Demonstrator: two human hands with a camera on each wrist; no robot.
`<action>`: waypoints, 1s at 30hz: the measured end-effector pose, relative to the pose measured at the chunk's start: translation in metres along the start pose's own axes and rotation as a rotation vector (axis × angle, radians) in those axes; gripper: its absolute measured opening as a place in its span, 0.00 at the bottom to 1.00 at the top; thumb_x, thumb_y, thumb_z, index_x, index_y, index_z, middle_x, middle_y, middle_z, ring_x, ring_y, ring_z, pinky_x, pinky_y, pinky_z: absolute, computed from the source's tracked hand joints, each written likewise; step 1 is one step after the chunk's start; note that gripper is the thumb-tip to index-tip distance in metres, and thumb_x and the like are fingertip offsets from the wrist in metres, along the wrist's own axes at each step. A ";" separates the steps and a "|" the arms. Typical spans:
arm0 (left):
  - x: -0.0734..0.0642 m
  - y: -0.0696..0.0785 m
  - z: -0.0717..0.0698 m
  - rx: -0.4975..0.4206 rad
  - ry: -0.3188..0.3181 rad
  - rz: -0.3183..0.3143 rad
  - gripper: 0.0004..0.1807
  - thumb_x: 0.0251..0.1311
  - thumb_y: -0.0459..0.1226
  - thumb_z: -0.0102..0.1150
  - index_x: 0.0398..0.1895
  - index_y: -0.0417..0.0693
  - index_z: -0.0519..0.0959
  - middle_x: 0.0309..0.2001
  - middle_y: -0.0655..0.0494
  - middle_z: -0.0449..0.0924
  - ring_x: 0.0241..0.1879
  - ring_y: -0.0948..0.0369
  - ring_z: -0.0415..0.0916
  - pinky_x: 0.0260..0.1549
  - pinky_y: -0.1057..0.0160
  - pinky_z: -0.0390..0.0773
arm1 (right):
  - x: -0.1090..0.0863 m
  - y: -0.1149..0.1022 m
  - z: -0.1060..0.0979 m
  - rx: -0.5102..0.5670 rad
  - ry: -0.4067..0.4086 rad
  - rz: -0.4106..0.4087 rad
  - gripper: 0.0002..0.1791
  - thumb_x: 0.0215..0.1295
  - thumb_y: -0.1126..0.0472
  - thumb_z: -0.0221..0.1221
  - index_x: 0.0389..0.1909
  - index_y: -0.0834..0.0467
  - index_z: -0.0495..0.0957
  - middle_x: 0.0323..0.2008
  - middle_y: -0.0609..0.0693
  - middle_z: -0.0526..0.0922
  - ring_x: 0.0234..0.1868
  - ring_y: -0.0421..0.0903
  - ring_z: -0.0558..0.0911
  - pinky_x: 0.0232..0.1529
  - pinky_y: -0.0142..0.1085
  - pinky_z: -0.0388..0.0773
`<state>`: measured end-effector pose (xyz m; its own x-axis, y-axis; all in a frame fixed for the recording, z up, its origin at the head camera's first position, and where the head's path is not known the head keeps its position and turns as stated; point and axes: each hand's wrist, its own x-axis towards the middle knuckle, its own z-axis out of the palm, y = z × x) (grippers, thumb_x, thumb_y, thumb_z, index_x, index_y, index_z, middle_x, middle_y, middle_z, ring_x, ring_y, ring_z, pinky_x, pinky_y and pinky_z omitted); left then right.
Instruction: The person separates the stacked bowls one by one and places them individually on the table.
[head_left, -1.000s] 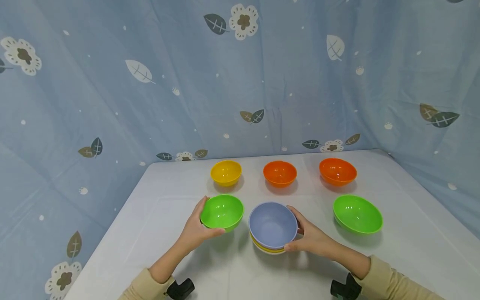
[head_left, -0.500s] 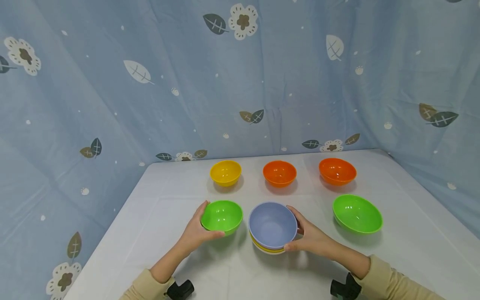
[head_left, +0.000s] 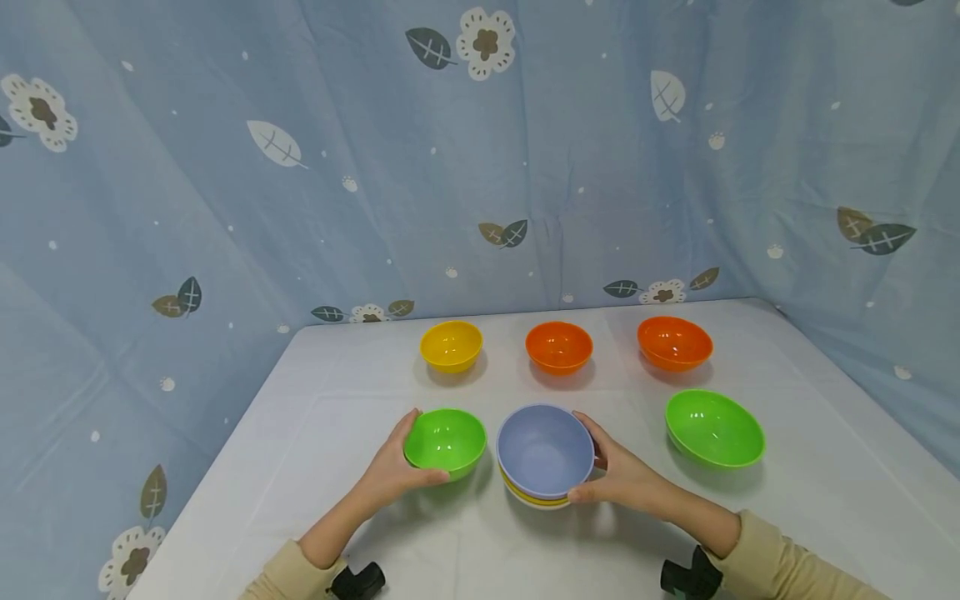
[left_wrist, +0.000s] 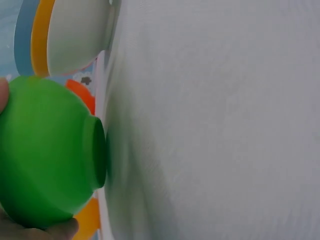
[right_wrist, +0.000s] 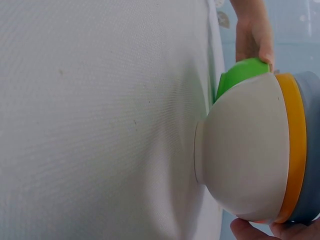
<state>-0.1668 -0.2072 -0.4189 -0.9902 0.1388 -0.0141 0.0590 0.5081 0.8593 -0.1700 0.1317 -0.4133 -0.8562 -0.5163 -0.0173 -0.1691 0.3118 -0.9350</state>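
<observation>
My left hand (head_left: 395,469) grips a small green bowl (head_left: 446,442) by its left side, thumb at the near rim and fingers round the far side. In the left wrist view its foot is right at the white cloth. To its right, my right hand (head_left: 621,471) holds a nested stack from the right side. A lavender-blue bowl (head_left: 545,450) sits on top, a yellow bowl (right_wrist: 294,145) shows as a band beneath, and a white bowl (right_wrist: 245,150) is lowest, its foot down close on the cloth. The stack's inner bowls are mostly hidden.
Along the back stand a yellow bowl (head_left: 452,347) and two orange bowls, one in the middle (head_left: 559,348) and one at the right (head_left: 675,343). A larger green bowl (head_left: 716,428) stands right of my right hand. A patterned blue curtain (head_left: 375,167) hangs behind the white-covered table (head_left: 315,400).
The left hand has lowered the small green bowl toward the cloth, bringing it nearer to me beside the stack. The right hand and the stack stay in place.
</observation>
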 end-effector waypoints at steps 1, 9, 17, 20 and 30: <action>0.000 0.000 -0.001 0.006 -0.005 -0.004 0.61 0.35 0.43 0.75 0.70 0.36 0.46 0.69 0.39 0.48 0.63 0.43 0.56 0.57 0.42 0.62 | 0.000 0.000 0.000 -0.001 0.001 0.000 0.60 0.45 0.51 0.70 0.70 0.63 0.40 0.66 0.67 0.53 0.62 0.62 0.62 0.58 0.53 0.65; 0.000 0.001 -0.007 0.126 -0.043 0.016 0.62 0.32 0.43 0.76 0.69 0.35 0.47 0.69 0.36 0.47 0.64 0.41 0.54 0.58 0.40 0.60 | 0.002 -0.001 0.000 0.003 0.005 0.018 0.59 0.45 0.52 0.70 0.70 0.63 0.40 0.67 0.67 0.53 0.62 0.61 0.63 0.58 0.52 0.66; 0.007 -0.002 -0.008 0.120 -0.081 0.022 0.64 0.29 0.40 0.77 0.69 0.34 0.45 0.69 0.36 0.45 0.65 0.41 0.52 0.59 0.39 0.58 | 0.003 -0.001 -0.001 0.002 -0.007 0.042 0.62 0.44 0.50 0.71 0.70 0.63 0.39 0.68 0.67 0.50 0.64 0.63 0.59 0.60 0.54 0.63; 0.007 -0.002 -0.008 0.118 -0.092 0.025 0.64 0.29 0.39 0.77 0.69 0.33 0.44 0.69 0.35 0.44 0.65 0.40 0.51 0.59 0.38 0.57 | 0.003 0.000 -0.002 0.012 -0.019 0.034 0.64 0.43 0.50 0.71 0.70 0.64 0.37 0.68 0.67 0.49 0.65 0.64 0.57 0.61 0.55 0.60; 0.006 -0.005 -0.012 0.139 -0.106 0.037 0.65 0.31 0.41 0.77 0.70 0.35 0.42 0.70 0.35 0.42 0.66 0.40 0.48 0.60 0.38 0.55 | 0.006 0.002 -0.001 0.067 -0.054 -0.010 0.59 0.43 0.57 0.71 0.69 0.65 0.40 0.65 0.66 0.55 0.62 0.62 0.61 0.60 0.54 0.62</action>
<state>-0.1743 -0.2191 -0.4172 -0.9685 0.2450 -0.0438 0.1196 0.6126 0.7813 -0.1763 0.1300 -0.4153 -0.8267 -0.5620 -0.0254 -0.1430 0.2535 -0.9567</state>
